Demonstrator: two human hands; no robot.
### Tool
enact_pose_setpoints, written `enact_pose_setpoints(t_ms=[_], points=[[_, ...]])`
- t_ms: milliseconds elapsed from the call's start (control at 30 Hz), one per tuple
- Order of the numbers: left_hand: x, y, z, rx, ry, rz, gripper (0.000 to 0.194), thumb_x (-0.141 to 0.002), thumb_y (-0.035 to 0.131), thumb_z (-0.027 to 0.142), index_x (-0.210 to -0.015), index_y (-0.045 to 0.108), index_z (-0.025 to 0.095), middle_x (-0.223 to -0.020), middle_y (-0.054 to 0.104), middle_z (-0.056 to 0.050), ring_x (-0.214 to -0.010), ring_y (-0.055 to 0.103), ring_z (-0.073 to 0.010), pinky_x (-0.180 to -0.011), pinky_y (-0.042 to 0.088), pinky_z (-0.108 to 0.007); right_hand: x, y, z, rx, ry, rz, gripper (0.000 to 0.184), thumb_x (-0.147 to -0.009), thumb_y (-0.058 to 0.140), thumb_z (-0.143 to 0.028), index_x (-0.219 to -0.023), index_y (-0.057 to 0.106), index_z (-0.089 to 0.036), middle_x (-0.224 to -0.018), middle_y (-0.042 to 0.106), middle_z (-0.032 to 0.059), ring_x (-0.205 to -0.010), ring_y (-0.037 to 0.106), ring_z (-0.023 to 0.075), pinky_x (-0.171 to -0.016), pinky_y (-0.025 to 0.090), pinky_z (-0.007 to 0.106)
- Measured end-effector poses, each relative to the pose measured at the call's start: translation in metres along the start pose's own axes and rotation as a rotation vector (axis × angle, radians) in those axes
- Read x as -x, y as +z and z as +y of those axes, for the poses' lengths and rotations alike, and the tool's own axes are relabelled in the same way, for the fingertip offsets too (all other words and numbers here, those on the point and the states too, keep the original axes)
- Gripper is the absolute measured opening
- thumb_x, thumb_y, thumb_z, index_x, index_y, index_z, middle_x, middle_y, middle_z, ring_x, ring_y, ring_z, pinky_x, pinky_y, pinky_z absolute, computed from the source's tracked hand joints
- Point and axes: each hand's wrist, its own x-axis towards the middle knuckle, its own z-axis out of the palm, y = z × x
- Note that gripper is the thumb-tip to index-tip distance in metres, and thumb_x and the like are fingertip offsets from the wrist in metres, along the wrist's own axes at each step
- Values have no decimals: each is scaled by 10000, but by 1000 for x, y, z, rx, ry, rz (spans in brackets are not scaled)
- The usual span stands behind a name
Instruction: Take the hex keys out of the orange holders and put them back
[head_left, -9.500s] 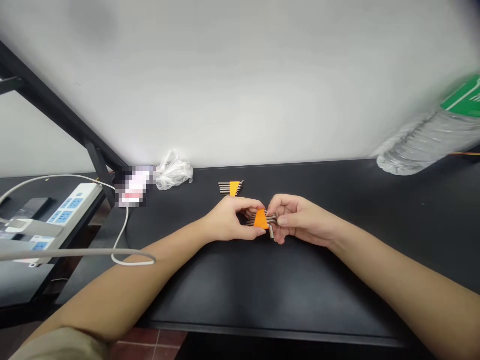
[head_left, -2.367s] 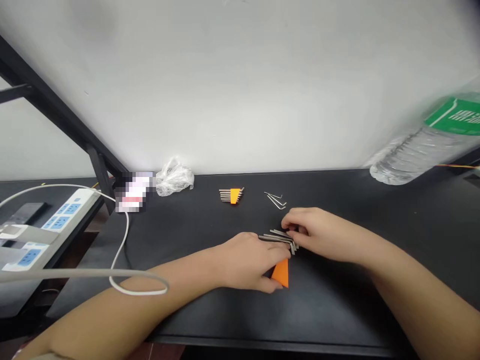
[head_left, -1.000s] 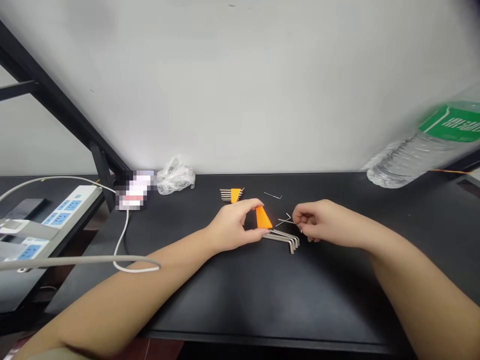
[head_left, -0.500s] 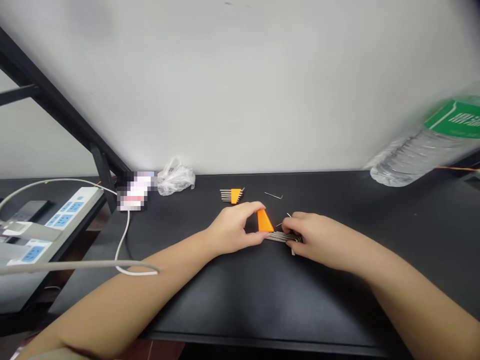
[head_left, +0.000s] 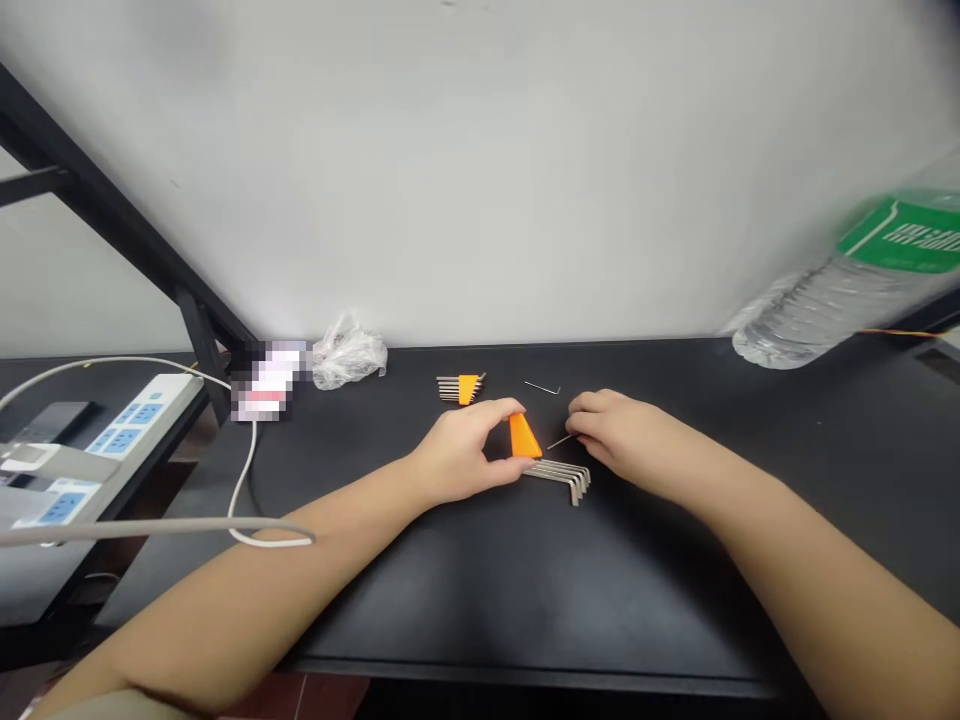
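My left hand (head_left: 466,448) pinches an orange wedge-shaped key holder (head_left: 523,437) upright on the black table (head_left: 525,590). Just right of it lie several silver L-shaped hex keys (head_left: 561,475) side by side. My right hand (head_left: 621,436) is closed, its fingertips pinching a thin hex key (head_left: 559,441) that points toward the holder. One more thin key (head_left: 543,387) lies alone farther back. A second orange holder full of keys (head_left: 462,387) rests near the wall.
A crumpled clear plastic bag (head_left: 348,351) sits by the wall. A white power strip (head_left: 90,450) and a looping cable (head_left: 247,520) lie at the left. A large water bottle (head_left: 847,290) with a green label lies at the right.
My right hand has lifted off the row of keys and drawn back with one thin key pinched. My left hand keeps the orange holder in the same spot.
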Motion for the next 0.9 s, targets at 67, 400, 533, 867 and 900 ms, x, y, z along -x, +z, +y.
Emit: enact_pose_setpoints(t_ms=[67, 400, 533, 867, 900], points=[[1, 0, 0, -8, 11, 9, 573, -807, 767, 454, -1290, 614, 186, -694, 580, 45, -620, 566, -124, -717, 513, -269, -2, 1, -8, 80, 46, -26, 211, -898, 490, -66, -840, 651, -188, -985, 656, 92, -884, 606, 221, -722, 468, 313], [1, 1, -2, -16, 13, 42, 553, -807, 775, 452, -1269, 624, 189, -724, 604, 30, -712, 618, -152, -784, 521, -285, 4, -9, -15, 86, 143, -69, 116, -805, 526, -94, -761, 549, -199, -876, 610, 45, -645, 529, 140, -582, 332, 275], [-1, 0, -1, -14, 1, 23, 559, -805, 776, 449, -1275, 619, 192, -719, 602, 32, -714, 625, -156, -793, 525, -291, 5, -21, -13, -69, 175, -70, 130, -808, 512, -108, -735, 522, -216, -743, 614, -4, -636, 536, 141, -586, 345, 262], [-2, 0, -2, -21, -24, -5, 581, -809, 773, 451, -1301, 614, 185, -727, 621, 23, -734, 648, -171, -814, 539, -307, 8, -19, -7, -123, 147, -150, 247, -928, 495, -214, -812, 712, -243, -820, 709, 19, -742, 631, 188, -660, 428, 295], [-2, 0, -2, -16, -27, -3, 583, -809, 773, 451, -1302, 614, 187, -731, 624, 22, -738, 650, -171, -818, 540, -308, 8, -19, -8, -118, 132, -152, 250, -933, 499, -220, -825, 723, -243, -832, 709, 26, -754, 635, 193, -664, 435, 297]])
